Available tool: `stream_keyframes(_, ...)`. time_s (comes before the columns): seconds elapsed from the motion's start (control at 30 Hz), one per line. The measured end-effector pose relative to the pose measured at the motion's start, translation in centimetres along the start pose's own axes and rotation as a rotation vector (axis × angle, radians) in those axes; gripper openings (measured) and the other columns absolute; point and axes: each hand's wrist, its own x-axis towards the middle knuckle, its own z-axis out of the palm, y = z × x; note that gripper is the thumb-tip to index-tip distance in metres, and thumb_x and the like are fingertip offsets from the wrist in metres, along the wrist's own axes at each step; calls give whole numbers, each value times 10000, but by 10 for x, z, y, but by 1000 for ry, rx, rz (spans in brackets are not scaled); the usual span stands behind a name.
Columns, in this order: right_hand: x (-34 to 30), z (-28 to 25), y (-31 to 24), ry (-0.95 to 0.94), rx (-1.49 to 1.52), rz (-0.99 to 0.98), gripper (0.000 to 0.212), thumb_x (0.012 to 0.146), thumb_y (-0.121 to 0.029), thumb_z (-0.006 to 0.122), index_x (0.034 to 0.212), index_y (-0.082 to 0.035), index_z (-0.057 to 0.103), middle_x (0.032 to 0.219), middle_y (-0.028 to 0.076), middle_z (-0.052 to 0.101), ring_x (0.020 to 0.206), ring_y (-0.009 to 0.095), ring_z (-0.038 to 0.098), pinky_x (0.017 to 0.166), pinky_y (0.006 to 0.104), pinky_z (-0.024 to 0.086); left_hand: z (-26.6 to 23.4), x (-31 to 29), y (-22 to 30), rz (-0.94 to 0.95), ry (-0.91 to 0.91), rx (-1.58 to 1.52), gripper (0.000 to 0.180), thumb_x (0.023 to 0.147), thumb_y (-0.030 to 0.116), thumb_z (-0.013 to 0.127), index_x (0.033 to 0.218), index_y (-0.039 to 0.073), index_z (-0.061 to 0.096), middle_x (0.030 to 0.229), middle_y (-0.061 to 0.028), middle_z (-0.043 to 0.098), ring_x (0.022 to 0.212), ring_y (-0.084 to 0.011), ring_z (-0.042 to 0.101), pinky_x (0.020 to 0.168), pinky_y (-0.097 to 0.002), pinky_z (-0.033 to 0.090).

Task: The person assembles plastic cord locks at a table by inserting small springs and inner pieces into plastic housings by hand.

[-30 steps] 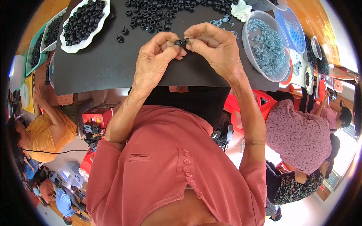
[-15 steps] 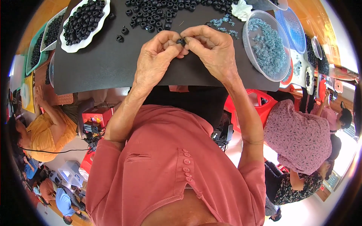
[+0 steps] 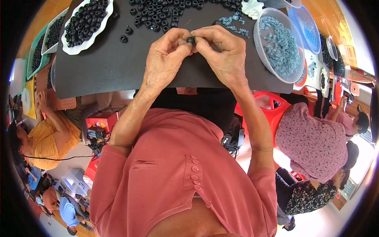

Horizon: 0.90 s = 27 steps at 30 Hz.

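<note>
Over the near middle of the dark table, my two hands meet at the fingertips around a small round black part (image 3: 191,40). My left hand (image 3: 166,59) pinches it from the left between thumb and fingers. From the other side, the thumb and forefinger of my right hand (image 3: 225,51) press on it. My fingers cover much of the part, so anything else between them is hidden. Many hollow round black parts (image 3: 158,17) lie beyond my hands, with two loose ones (image 3: 124,38) to the left. Small bluish coil springs (image 3: 236,30) lie loose right of my right hand.
At right stands a clear round tub (image 3: 272,71) of bluish springs, beside a blue basket (image 3: 306,27) and a crumpled white cloth (image 3: 252,8). A scalloped white plate (image 3: 75,50) of black parts sits at left. Other people sit on both sides; a red stool (image 3: 256,102) is at right.
The black part has turned slightly between my fingertips, and my hands have drawn closer around it. The table shifts slightly upward in the view.
</note>
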Motion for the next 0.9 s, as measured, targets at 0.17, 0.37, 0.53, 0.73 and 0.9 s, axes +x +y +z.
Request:
stream_keyframes(0.17,-4,4,8,35,-1,-98,223,764,50,634,975,-11,671,922,80,650,709,130,651,655,250,532,-1,3,2,-75,-29,-179,140,857,34,567,981,-16,607,780,3,588,744,-75,578,747,-222,482)
stream_keyframes(0.37,-5,2,5,8,-185,-218,352,690,58,683,1027,-37,656,992,57,602,763,135,598,706,256,517,-3,10,3,-196,-34,-417,123,867,30,563,969,-14,615,870,-41,614,798,-103,590,774,-249,493)
stream_keyframes(0.53,-7,6,17,81,-241,-278,364,655,52,714,1003,-44,662,960,61,602,743,152,575,678,276,504,-5,11,-1,-216,-98,-461,111,869,29,559,961,-13,605,891,-62,619,834,-121,600,816,-268,493)
stream_keyframes(0.73,0,8,18,114,-328,-389,333,649,54,718,967,-29,660,930,67,609,735,166,557,638,289,487,-8,14,0,-245,-132,-509,113,892,68,562,962,-10,605,915,-87,644,865,-141,619,852,-284,494)
stream_keyframes(0.9,1,7,21,124,-373,-482,322,653,65,711,958,-22,657,923,70,615,721,171,551,613,277,485,-12,17,3,-287,-212,-516,134,914,105,563,968,-9,608,938,-100,655,880,-151,627,876,-293,494)
